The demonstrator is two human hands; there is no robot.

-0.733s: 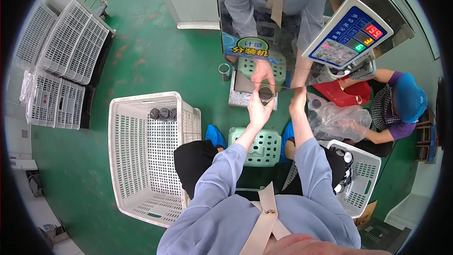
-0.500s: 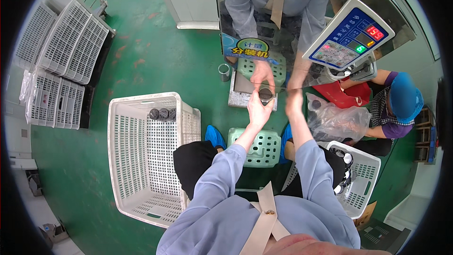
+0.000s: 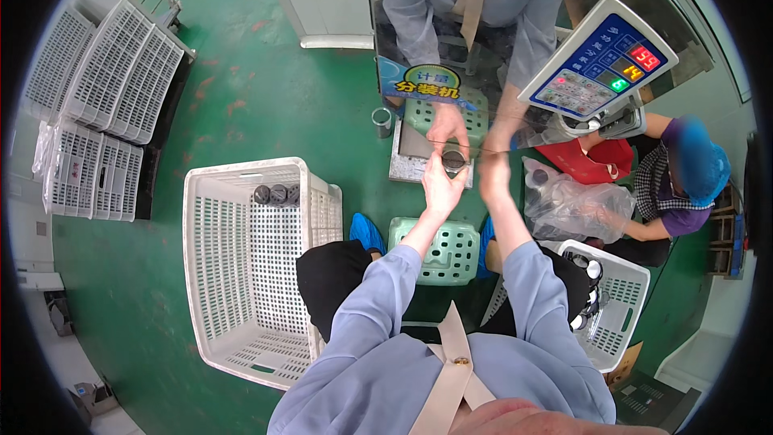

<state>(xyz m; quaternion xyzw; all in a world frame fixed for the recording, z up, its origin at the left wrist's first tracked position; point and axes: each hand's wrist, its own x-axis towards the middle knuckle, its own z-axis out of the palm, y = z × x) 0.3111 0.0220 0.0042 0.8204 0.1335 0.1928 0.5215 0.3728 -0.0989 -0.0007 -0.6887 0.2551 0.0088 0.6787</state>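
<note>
My left hand (image 3: 442,187) is closed round a small jar (image 3: 454,163) under the front of a shiny metal machine (image 3: 451,8). Dark material shows at the jar's round mouth. A little to the right of the jar, apart from it, is my right hand (image 3: 493,175). It is seen edge-on, close to the machine's lower edge, and its fingers are hard to make out. Beneath the jar lies a pale metal base plate (image 3: 408,167). The machine's polished front mirrors my hands and sleeves.
A white crate (image 3: 193,258) with several dark jars (image 3: 276,194) stands left. At right are a crate (image 3: 632,306) of white-lidded jars, a clear plastic bag (image 3: 572,201) and a co-worker in a blue cap. A green stool (image 3: 443,270), metal cup (image 3: 382,122) and lit control panel (image 3: 600,56) are near.
My right hand has shifted slightly left, toward the jar, and is less blurred. My left hand keeps its hold. The co-worker at right has moved a little, and the panel's lit digits differ.
</note>
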